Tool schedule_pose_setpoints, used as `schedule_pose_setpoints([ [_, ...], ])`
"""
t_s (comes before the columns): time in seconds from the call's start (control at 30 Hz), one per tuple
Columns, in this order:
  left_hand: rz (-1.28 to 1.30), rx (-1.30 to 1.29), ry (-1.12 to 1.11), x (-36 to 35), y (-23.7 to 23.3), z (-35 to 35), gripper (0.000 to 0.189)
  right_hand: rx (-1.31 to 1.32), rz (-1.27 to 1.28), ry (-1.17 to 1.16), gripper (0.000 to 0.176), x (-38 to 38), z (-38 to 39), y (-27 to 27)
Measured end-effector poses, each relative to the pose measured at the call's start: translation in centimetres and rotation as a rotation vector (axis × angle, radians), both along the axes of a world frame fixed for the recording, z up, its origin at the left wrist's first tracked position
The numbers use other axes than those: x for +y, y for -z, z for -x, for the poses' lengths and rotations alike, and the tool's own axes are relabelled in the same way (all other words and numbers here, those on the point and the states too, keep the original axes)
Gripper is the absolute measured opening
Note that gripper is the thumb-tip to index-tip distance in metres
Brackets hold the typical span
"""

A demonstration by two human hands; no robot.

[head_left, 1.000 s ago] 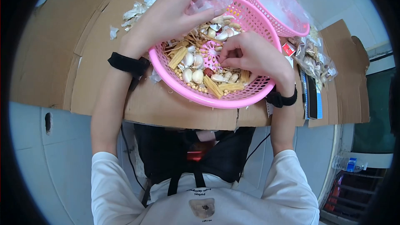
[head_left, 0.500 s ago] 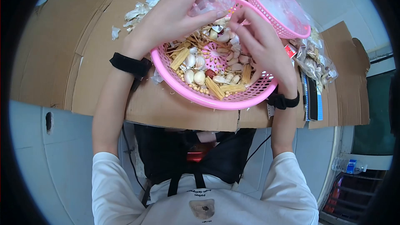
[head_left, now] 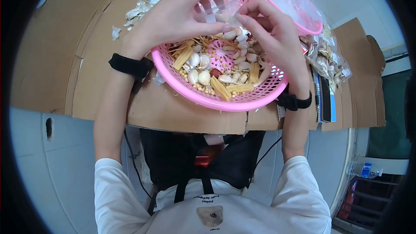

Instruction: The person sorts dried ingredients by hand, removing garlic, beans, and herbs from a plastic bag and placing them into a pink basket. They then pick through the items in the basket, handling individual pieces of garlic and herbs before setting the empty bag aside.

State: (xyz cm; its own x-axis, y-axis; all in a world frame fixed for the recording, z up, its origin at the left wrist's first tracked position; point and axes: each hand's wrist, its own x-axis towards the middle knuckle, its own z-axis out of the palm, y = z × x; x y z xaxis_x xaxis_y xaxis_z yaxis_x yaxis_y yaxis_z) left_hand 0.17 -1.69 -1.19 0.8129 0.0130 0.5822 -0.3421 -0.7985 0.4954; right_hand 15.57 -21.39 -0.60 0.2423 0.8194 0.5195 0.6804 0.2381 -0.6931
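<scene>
A pink perforated basket (head_left: pixel 208 102) holds garlic cloves (head_left: pixel 204 77), soybeans, peanuts, a red date (head_left: pixel 215 73) and yellowish ridged dried sticks (head_left: pixel 183 58). Over its far left part, my left hand (head_left: pixel 190 15) is closed around a small clear plastic bag (head_left: pixel 220 8). My right hand (head_left: pixel 271 30) is just right of the bag, thumb and index finger brought together at its edge. Whether those fingertips grip the bag or a small piece from it, I cannot make out. Both hands hide part of the basket's far side.
A smaller pink basket (head_left: pixel 313 31) with clear plastic bags stands at the back right. Filled clear bags (head_left: pixel 331 60) lie at the right, beside a blue and black box (head_left: pixel 324 99). Papery peelings (head_left: pixel 139 12) lie on the cardboard (head_left: pixel 104 60) at the left.
My right hand has turned, and its fingertips have come to the bag's edge. The left hand keeps hold of the bag. The whole view has shifted slightly.
</scene>
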Motion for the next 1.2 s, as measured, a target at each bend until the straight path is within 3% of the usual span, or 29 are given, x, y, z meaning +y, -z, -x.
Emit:
schedule_pose_setpoints([
  [0.23,0.008,-0.004,0.02,0.1,-0.1,-0.1,0.062,-0.047,0.126,0.044,0.018,-0.1,-0.4,-0.2],
  [0.43,0.003,-0.063,-0.068,0.0,0.1,-0.3,0.057,0.028,-0.025,0.046,0.02,-0.1,0.2,-0.9],
  [0.53,-0.031,-0.157,-0.131,0.2,0.4,-0.4,0.059,0.058,0.131,0.151,0.025,-0.7,0.3,-1.7],
  [0.63,-0.019,-0.12,-0.171,0.2,0.2,-0.3,0.06,0.053,0.207,0.037,0.028,-0.9,0.9,-1.8],
  [0.7,0.024,0.015,-0.169,-0.3,-1.1,0.3,0.063,-0.112,0.486,-0.085,0.02,-0.8,0.7,-1.7],
  [0.73,0.057,0.138,-0.173,-0.5,-1.8,0.5,0.067,-0.115,0.485,-0.084,0.02,-0.7,0.4,-1.2],
  [0.8,0.059,0.137,-0.191,-0.7,-1.8,0.4,0.067,-0.292,0.442,-0.245,0.02,-0.2,-0.1,-0.2],
  [0.93,0.123,0.229,-0.166,-1.1,-3.4,1.5,0.067,-0.344,0.611,-0.292,0.034,-0.3,-0.3,-0.1],
  [1.07,0.032,0.225,-0.246,-0.2,-0.6,0.0,0.066,-0.363,0.614,-0.292,0.036,-0.6,-0.1,-0.2],
  [1.13,0.016,-0.063,-0.15,0.1,0.2,-0.3,0.06,-0.373,0.6,-0.29,0.035,-0.5,-0.3,-0.1],
  [1.2,-0.004,-0.097,-0.152,0.3,0.5,-0.4,0.06,-0.368,0.632,-0.283,0.034,-0.3,-0.2,-0.6],
])
